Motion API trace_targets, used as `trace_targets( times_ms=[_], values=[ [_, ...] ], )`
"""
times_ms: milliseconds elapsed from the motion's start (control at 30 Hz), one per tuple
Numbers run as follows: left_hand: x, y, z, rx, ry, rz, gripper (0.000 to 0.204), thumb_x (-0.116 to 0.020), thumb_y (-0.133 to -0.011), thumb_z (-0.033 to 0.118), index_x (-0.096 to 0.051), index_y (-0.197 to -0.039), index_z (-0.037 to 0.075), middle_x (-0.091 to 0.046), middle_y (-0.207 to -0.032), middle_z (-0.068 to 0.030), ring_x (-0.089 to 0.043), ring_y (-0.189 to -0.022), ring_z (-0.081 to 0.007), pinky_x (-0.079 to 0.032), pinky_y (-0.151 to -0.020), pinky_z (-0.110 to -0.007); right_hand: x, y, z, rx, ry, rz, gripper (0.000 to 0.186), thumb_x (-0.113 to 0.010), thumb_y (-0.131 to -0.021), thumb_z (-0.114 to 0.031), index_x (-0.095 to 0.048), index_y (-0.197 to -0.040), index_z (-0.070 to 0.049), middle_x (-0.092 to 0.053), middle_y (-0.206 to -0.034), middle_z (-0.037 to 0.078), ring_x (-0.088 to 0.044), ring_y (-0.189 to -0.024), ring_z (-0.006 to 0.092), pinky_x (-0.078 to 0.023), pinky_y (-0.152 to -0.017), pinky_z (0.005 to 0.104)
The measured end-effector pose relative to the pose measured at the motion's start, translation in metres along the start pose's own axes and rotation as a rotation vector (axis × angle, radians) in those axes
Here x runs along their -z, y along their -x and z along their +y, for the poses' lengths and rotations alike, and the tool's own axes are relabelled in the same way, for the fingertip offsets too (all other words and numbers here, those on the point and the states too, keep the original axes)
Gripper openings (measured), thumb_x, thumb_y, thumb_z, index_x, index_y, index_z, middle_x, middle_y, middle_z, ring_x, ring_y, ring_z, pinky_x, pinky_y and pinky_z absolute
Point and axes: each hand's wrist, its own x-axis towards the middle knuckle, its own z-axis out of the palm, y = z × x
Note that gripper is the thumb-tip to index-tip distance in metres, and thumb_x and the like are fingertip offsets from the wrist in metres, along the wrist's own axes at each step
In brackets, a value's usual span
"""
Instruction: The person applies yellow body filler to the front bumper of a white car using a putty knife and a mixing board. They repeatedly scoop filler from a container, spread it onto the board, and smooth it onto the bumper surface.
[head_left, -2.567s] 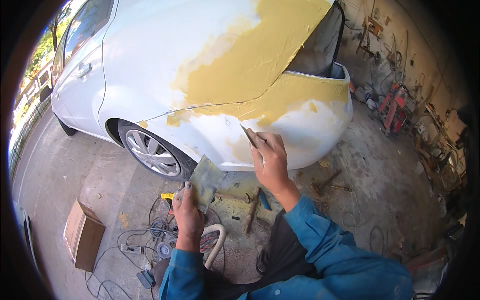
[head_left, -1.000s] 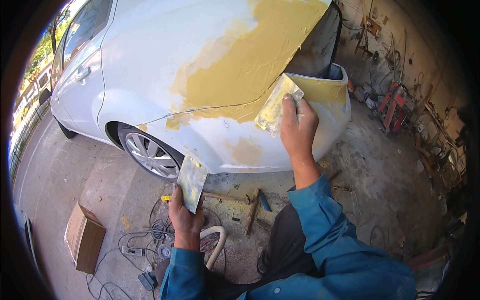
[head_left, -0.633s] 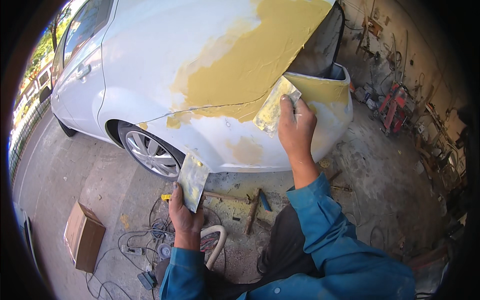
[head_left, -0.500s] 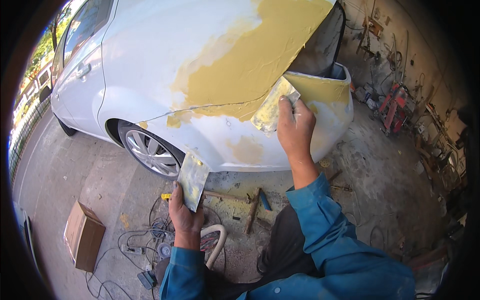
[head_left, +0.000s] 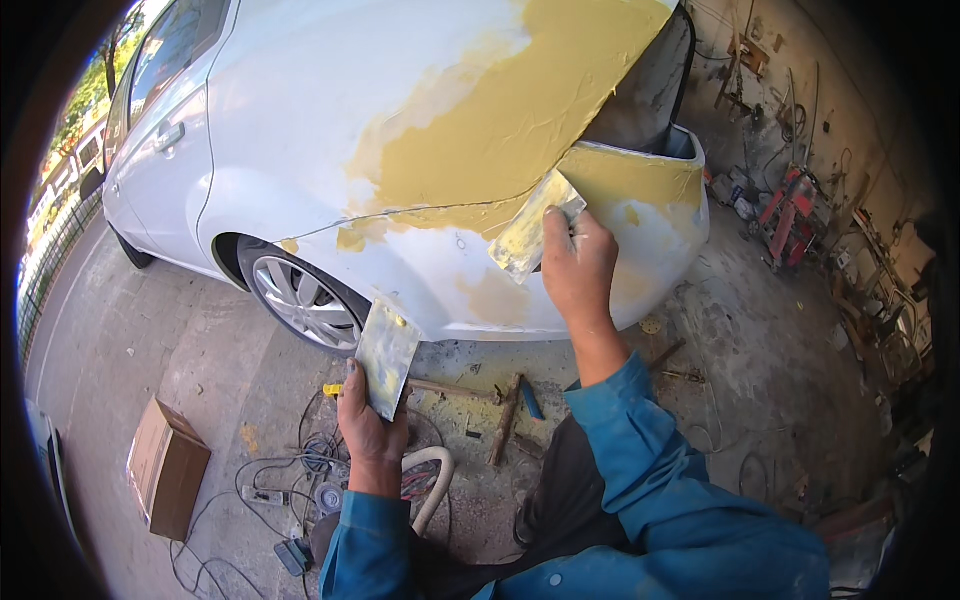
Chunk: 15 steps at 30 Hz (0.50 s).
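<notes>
My right hand (head_left: 578, 265) grips a flat, putty-smeared spreader (head_left: 530, 225) at the lower edge of the yellow filler (head_left: 450, 130) covering the white car's (head_left: 260, 110) rear quarter and bumper (head_left: 640, 285). Whether the spreader touches the panel, I cannot tell. Lower and to the left, my left hand (head_left: 372, 430) holds a thin plate (head_left: 387, 355) with pale smears and a small yellow lump on it, in front of the rear wheel (head_left: 300, 295).
Cables (head_left: 310, 460), a pale hose (head_left: 435, 485), an angle grinder (head_left: 328, 500) and wooden pieces (head_left: 505, 420) lie on the concrete floor below. A cardboard box (head_left: 170, 465) stands at lower left. A red machine (head_left: 785, 215) and clutter line the wall at right.
My right hand with the spreader first rose onto the filler at the seam, then shifted a little down and left. My left hand holds its plate in nearly the same place.
</notes>
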Motion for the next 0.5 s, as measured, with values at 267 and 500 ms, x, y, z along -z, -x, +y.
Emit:
trace_targets(
  times_ms=[267, 500],
  values=[
    [-0.007, 0.000, 0.001, -0.005, -0.069, 0.055, 0.038, -0.060, -0.120, 0.041, -0.069, -0.143, 0.013, -0.082, -0.131, -0.0020, -0.080, -0.110, -0.0166, -0.061, -0.081, -0.034, -0.004, 0.009, -0.002, -0.018, -0.006, -0.027, 0.033, -0.070, -0.103, -0.017, -0.066, -0.082, 0.008, -0.071, -0.080, 0.031, -0.071, -0.077, 0.0529, -0.056, -0.071, 0.0550],
    [-0.006, 0.000, 0.001, -0.020, -0.071, 0.050, 0.037, -0.059, -0.121, 0.041, -0.069, -0.143, 0.012, -0.082, -0.130, -0.0022, -0.080, -0.110, -0.0168, -0.061, -0.083, -0.034, -0.008, 0.014, -0.001, -0.059, 0.034, -0.074, 0.030, -0.068, -0.105, -0.017, -0.070, -0.092, 0.009, -0.075, -0.083, 0.028, -0.075, -0.077, 0.0436, -0.057, -0.075, 0.0504]
  ],
)
